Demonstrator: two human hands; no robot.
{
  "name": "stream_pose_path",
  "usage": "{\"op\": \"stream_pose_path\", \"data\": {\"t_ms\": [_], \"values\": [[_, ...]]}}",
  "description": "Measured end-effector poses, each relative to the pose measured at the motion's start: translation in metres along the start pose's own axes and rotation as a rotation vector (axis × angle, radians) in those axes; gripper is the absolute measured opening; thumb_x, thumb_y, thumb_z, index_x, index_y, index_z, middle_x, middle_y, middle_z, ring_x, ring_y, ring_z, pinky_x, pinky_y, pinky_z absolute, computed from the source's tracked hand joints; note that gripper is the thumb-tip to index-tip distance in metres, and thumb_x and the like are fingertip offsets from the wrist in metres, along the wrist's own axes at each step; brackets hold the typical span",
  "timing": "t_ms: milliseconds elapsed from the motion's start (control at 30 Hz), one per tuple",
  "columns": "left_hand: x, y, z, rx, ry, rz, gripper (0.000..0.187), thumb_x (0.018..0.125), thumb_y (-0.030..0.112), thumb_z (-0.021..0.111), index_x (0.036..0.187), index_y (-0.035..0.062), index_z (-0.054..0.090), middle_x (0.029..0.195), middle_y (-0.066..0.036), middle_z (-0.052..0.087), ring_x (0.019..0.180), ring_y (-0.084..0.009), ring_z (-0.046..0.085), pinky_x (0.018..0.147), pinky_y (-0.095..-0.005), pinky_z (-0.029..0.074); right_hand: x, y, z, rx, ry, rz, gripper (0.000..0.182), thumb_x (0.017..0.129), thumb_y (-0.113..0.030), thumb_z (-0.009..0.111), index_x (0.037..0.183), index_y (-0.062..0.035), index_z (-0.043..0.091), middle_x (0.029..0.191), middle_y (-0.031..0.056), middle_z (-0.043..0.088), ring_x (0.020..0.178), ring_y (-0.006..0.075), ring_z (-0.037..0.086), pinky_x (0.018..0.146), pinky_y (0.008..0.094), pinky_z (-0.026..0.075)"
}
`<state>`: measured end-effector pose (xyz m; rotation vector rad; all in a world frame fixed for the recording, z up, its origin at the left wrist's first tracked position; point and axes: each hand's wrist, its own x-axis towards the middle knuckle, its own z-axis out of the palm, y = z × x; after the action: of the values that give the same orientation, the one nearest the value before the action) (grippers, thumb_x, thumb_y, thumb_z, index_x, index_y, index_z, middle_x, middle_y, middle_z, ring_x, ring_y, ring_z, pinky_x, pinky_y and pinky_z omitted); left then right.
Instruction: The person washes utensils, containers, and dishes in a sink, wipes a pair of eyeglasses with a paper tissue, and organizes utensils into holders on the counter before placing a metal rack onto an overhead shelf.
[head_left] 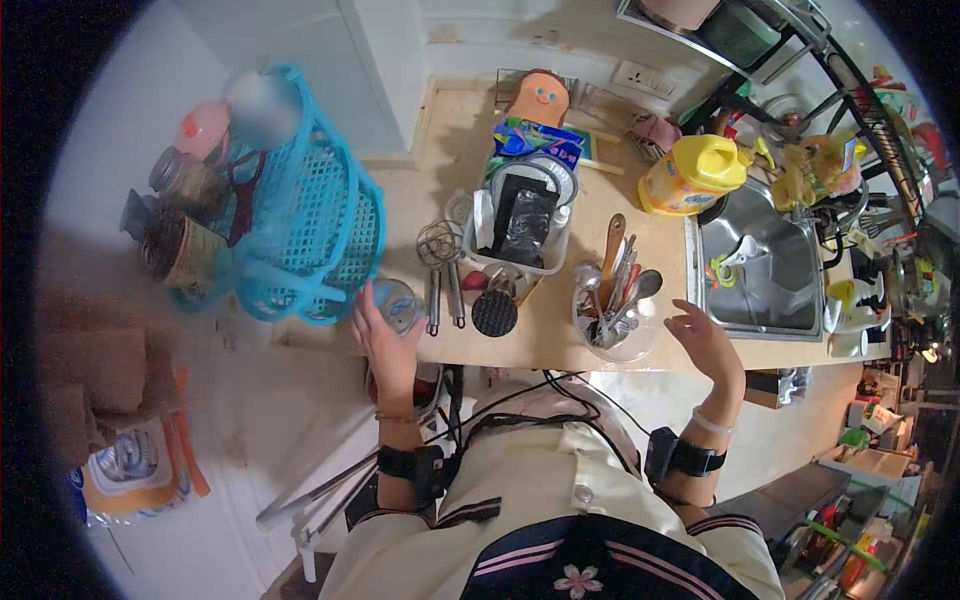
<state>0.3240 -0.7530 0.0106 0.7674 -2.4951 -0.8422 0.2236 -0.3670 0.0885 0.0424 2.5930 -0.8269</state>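
My left hand (385, 345) is at the counter's front edge, fingers stretched and spread along the near left side of a clear round container (398, 306). Whether the fingertips touch it is hard to make out. Just right of that container lie two metal-handled utensils, one a wire whisk (438, 244). My right hand (706, 342) hovers near the front edge, fingers apart and holding nothing. To its left stands a clear tub (628, 350) with several spoons and a wooden-handled utensil (613, 245).
A blue plastic basket (310, 200) stands at the left beside several jars (185, 250). A packed clear bin (540, 268) sits mid-counter, behind a dark round-headed tool (494, 314). At the right are a yellow jug (690, 175), a steel sink (765, 290) and a dish rack (850, 90).
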Motion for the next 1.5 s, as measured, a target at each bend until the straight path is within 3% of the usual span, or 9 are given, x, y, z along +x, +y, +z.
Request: {"op": "stream_pose_path", "data": {"t_ms": [167,367,567,800,1067,1167,1267,1367,1500], "values": [[0.011,-0.007,0.004,-0.139,-0.069,-0.006,0.085,0.056,0.01,0.075,0.127,0.0067,0.028,0.121,-0.019,0.037,0.115,-0.0346,0.034,0.095,-0.0412,0.029,0.002,0.004,0.015,0.035,0.013,-0.04,0.043,0.08,-0.034,0.057,0.11,-0.0034,0.051,0.091,0.0157,0.061,0.081,0.0235,0.06,0.069,0.0318,0.047],[0.021,-0.014,0.028,-0.245,-0.084,0.104,0.081,0.054,0.005,0.074,0.123,0.0047,0.032,0.12,-0.017,0.039,0.112,-0.0333,0.037,0.094,-0.0393,0.032,0.032,-0.001,0.03,0.16,-0.137,0.481,0.043,0.079,-0.039,0.055,0.089,0.0026,0.06,0.074,0.0112,0.06,0.053,0.0168,0.058,0.044,0.0284,0.048],[0.007,-0.013,0.03,-0.403,0.014,0.083,0.079,0.054,0.002,0.074,0.122,0.0036,0.034,0.121,-0.015,0.04,0.114,-0.0291,0.037,0.097,-0.038,0.029,0.048,0.015,0.076,0.502,0.259,0.315,0.048,0.077,-0.028,0.061,0.107,0.0065,0.048,0.059,0.0124,0.057,0.039,0.0154,0.053,0.033,0.0251,0.044],[-0.033,-0.009,-0.018,-0.306,0.04,0.212,0.071,0.053,0.003,0.073,0.116,0.0042,0.04,0.122,-0.015,0.038,0.115,-0.0312,0.035,0.097,-0.0409,0.028,0.066,0.015,0.088,0.519,0.378,0.274,0.03,0.075,-0.021,0.064,0.083,0.0071,0.056,0.054,0.0125,0.056,0.041,0.0172,0.057,0.034,0.0285,0.044],[-0.076,0.05,-0.058,-0.257,-0.471,0.271,0.055,0.049,0.008,0.073,0.1,0.0055,0.052,0.119,-0.016,0.039,0.112,-0.032,0.038,0.093,-0.0403,0.032,0.084,0.041,0.099,0.174,0.252,0.168,0.039,0.073,-0.034,0.062,0.061,0.0025,0.059,0.054,0.0177,0.057,0.044,0.0231,0.058,0.045,0.0335,0.046],[-0.085,0.07,-0.047,-0.328,-0.556,0.327,0.056,0.05,0.01,0.074,0.101,0.0068,0.051,0.12,-0.015,0.039,0.112,-0.0315,0.038,0.094,-0.0395,0.031,0.074,0.017,0.084,0.376,0.076,0.146,0.039,0.072,-0.034,0.065,0.072,0.0053,0.06,0.057,0.011,0.058,0.041,0.0184,0.057,0.037,0.027,0.045],[-0.088,0.092,-0.036,-0.388,-0.628,0.349,0.059,0.05,0.012,0.076,0.103,0.0072,0.05,0.122,-0.016,0.039,0.114,-0.0313,0.037,0.095,-0.0388,0.029,0.086,0.031,0.103,0.052,0.01,0.109,0.05,0.069,-0.044,0.062,0.069,0.0055,0.061,0.063,0.0217,0.059,0.061,0.0353,0.059,0.059,0.039,0.047],[-0.091,0.111,-0.022,-0.394,-0.587,0.39,0.063,0.049,0.012,0.077,0.105,0.0061,0.048,0.122,-0.015,0.039,0.115,-0.0306,0.036,0.096,-0.0387,0.029,0.068,0.019,0.085,-0.102,0.06,0.04,0.05,0.067,-0.046,0.063,0.073,0.0037,0.062,0.066,0.0224,0.059,0.068,0.0363,0.059,0.061,0.0402,0.047],[-0.09,0.133,-0.012,-0.42,-0.548,0.462,0.069,0.049,0.011,0.077,0.11,0.0066,0.044,0.122,-0.015,0.039,0.116,-0.0308,0.037,0.097,-0.0392,0.029,0.053,0.016,0.054,0.159,0.167,-0.015,0.034,0.071,-0.032,0.063,0.076,0.0015,0.061,0.071,0.02,0.06,0.068,0.0333,0.059,0.06,0.0389,0.046]]}}
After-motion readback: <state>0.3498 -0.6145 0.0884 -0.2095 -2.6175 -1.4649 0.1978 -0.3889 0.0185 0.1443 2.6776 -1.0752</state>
